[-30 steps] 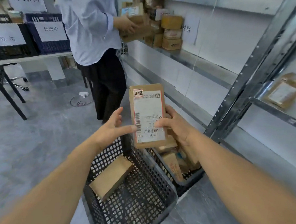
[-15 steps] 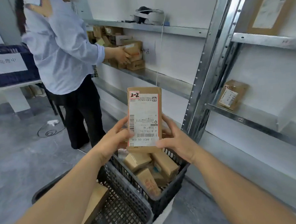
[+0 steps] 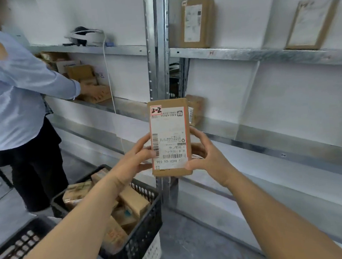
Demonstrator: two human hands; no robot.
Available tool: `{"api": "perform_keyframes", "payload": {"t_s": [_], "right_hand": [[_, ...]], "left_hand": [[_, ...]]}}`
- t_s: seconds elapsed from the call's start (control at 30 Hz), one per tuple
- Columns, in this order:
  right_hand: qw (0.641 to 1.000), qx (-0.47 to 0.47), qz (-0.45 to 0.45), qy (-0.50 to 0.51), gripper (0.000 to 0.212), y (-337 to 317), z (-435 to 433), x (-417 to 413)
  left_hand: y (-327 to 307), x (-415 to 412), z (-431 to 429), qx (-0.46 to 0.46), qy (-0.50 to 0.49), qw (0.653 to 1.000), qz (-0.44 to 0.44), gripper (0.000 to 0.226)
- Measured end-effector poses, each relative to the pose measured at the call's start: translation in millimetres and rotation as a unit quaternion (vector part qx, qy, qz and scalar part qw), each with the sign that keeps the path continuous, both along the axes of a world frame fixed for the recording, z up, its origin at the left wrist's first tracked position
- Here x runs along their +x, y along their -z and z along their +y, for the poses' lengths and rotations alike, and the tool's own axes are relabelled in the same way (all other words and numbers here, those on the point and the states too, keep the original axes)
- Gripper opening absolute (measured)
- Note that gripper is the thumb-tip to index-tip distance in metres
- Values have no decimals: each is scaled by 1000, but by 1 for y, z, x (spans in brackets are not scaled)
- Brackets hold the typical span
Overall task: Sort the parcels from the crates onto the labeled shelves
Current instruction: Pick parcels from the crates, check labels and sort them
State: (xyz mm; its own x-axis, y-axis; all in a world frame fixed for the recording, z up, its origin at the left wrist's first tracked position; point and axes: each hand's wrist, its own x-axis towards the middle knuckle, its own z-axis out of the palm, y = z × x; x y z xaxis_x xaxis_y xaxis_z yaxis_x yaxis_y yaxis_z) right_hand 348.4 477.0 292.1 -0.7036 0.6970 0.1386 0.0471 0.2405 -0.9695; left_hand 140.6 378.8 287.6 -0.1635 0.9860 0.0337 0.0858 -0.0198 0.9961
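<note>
found brown cardboard parcels jumbled in a black plastic lattice crate at lower left of the frame; beside it, in the bottom-left corner, a second lattice crate, contents hidden. gripped a flat rectangular cardboard parcel at frame centre, upright, long axis vertical, white label toward the camera, text upside down. pinched its left edge with the left hand, fingers curled; clasped its lower right edge with the right hand likewise, before galvanised metal shelves.
</note>
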Motion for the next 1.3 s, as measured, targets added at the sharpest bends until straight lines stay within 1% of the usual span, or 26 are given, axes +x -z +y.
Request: {"api": "perform_keyframes", "payload": {"t_s": [0.07, 0.13, 0.2, 0.3, 0.4, 0.53, 0.8, 0.9, 1.03, 1.3], "right_hand": [[1000, 8, -5, 25, 92, 0, 16, 35], [998, 21, -18, 49, 92, 1, 31, 69], [997, 27, -22, 67, 91, 2, 43, 102], [994, 31, -20, 101, 87, 4, 58, 146], [990, 31, -21, 137, 97, 9, 70, 183], [983, 32, -21, 179, 104, 16, 82, 221], [963, 34, -29, 264, 101, 37, 120, 262], [955, 35, -45, 290, 104, 43, 142, 270], [947, 32, -48, 317, 101, 51, 184, 280], [937, 19, -65, 343, 101, 80, 275, 278]], "left_hand": [[1, 25, 20, -2, 0, 1000, 4, 79], [4, 51, 39, -6, -12, 999, 29, 80], [8, 80, 58, -5, -36, 997, 68, 77], [14, 121, 83, -1, -47, 989, 140, 58], [20, 153, 105, -6, -41, 979, 199, 63], [22, 186, 132, 4, -34, 958, 284, 68], [28, 227, 202, 25, -1, 904, 427, 67], [34, 235, 239, 19, 13, 891, 453, 67], [40, 245, 288, 6, 35, 883, 468, 67], [61, 249, 379, -3, 74, 895, 440, 66]]}}
